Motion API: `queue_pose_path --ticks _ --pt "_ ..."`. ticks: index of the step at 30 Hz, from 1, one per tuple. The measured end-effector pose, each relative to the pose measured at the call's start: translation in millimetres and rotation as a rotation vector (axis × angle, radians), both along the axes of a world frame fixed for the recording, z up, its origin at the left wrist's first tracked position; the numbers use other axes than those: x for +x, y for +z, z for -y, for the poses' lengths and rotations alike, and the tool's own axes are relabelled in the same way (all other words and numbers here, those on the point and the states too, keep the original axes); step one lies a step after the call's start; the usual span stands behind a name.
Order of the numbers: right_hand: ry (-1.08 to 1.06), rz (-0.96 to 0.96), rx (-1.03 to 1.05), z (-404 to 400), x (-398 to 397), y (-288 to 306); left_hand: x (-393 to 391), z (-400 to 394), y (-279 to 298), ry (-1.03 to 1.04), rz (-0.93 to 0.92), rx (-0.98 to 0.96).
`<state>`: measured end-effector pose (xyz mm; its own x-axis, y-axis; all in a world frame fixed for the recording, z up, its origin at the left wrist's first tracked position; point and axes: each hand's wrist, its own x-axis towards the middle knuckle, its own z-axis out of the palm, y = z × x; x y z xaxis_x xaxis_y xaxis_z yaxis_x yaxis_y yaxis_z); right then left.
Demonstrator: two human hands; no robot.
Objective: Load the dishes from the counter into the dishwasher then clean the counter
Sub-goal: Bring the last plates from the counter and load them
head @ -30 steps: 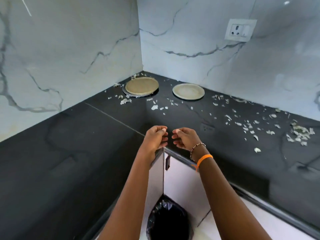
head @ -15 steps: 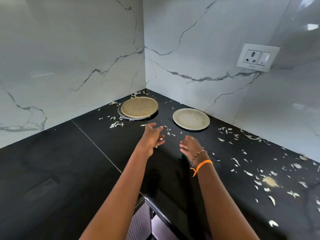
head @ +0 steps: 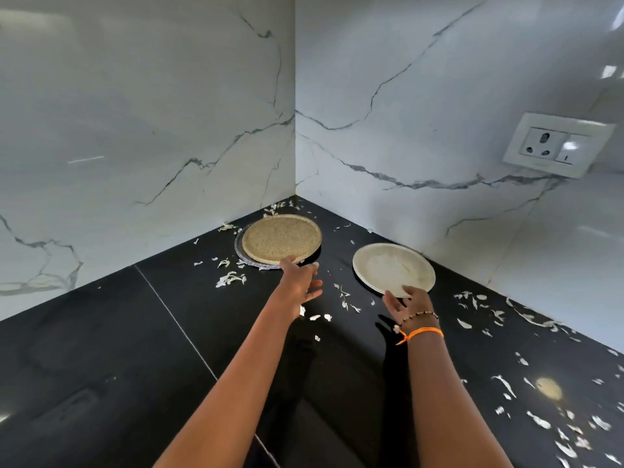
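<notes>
Two dishes sit on the black worktop [head: 101, 349] near its back corner: a speckled tan plate [head: 281, 238] closest to the corner and a cream plate [head: 393, 268] just beside the right wall. The left hand [head: 299, 282] reaches the tan plate's near rim, fingers spread; the right hand [head: 410, 304] touches the cream plate's near edge, fingers loosely spread, gripping nothing. Both plates look stiff, breakable and probably slick, best pinched at the near rim. Pale scraps [head: 540, 420] litter the worktop.

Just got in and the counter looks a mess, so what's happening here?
A person is reaching both hands toward two dirty plates in the corner of a black counter. The left hand is at the near edge of the brown plate; the right hand touches the near edge of the white plate. Neither plate is lifted. Pale scraps litter the counter.
</notes>
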<state>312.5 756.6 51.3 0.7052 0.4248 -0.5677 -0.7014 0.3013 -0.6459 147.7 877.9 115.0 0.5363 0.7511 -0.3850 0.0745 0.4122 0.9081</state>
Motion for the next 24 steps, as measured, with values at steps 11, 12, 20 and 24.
queue_pose_path --ticks 11,12,20,24 --pt "0.091 0.046 -0.34 -50 40 -26 9 -32 -31 -0.041 -0.003 -0.105" --pt "0.113 0.054 -0.345 -52 41 -28 10 -33 -32 -0.042 -0.008 -0.111" --pt "0.177 0.092 -0.223 -63 7 -21 3 -36 -38 -0.053 -0.053 -0.084" --pt "0.378 0.128 -0.153 -78 -31 -7 -17 -36 -31 -0.014 0.025 -0.105"
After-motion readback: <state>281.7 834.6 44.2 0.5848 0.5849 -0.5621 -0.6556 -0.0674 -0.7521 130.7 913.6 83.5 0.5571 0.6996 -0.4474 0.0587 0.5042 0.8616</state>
